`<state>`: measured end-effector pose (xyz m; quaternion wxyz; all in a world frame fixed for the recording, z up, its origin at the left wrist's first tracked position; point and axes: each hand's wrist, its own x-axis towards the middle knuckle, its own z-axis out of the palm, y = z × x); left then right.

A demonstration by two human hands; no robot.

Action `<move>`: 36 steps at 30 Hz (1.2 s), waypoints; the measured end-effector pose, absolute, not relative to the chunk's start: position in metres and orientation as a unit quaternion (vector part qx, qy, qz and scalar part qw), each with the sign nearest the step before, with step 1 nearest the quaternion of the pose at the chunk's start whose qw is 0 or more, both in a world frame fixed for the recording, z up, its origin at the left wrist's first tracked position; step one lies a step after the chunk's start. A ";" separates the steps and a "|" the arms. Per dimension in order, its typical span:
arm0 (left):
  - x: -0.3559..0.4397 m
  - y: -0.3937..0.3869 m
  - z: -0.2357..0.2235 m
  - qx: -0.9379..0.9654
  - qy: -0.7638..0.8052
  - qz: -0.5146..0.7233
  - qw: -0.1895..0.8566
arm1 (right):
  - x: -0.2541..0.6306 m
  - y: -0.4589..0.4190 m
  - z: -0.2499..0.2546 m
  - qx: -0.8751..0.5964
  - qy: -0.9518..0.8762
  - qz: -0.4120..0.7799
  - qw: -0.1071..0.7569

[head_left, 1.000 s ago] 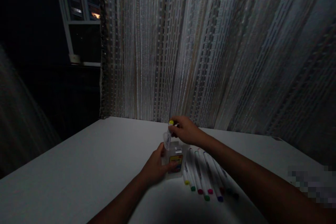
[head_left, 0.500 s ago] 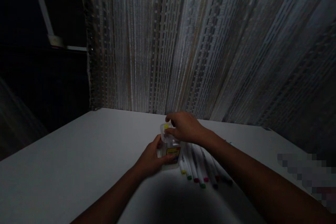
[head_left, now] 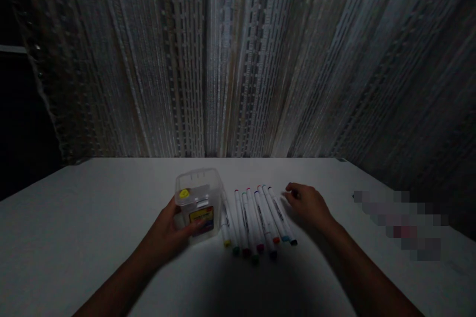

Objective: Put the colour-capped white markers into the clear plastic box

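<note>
My left hand [head_left: 173, 223] is wrapped round the left side of a clear plastic box [head_left: 215, 183], its thumb across the yellow label [head_left: 203, 215]. A marker's yellow end [head_left: 184, 193] shows inside the box near the top left. Right beside the box, several white markers [head_left: 251, 218] with differently coloured ends lie in a row on the table. My right hand [head_left: 308, 205] is just right of the row, fingers loosely curled and a little apart, with nothing visible in them. It does not touch the nearest marker [head_left: 277, 208].
The white table [head_left: 111, 237] runs back to a striped string curtain [head_left: 230, 59]. A pixelated patch [head_left: 403, 228] hides something at the table's right. The scene is dim, with a dark shadow along the near edge.
My right hand has left the top of the box and moved right, past the markers. My left hand still holds the box. The view has turned right, showing more of the marker row.
</note>
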<state>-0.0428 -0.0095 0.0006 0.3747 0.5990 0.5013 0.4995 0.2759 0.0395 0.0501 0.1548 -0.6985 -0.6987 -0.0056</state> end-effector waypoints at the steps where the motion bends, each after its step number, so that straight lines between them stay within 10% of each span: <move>1: -0.043 -0.009 0.001 0.593 0.510 0.499 0.373 | 0.281 0.040 0.051 -0.710 -0.689 -0.017 0.145; 9: -0.047 -0.009 0.003 0.583 0.536 0.478 0.379 | 0.302 0.048 0.048 -0.765 -0.643 -0.004 0.016; 36: -0.041 -0.013 0.016 0.549 0.514 0.492 0.439 | 0.250 0.033 0.036 -0.625 -0.774 0.032 0.096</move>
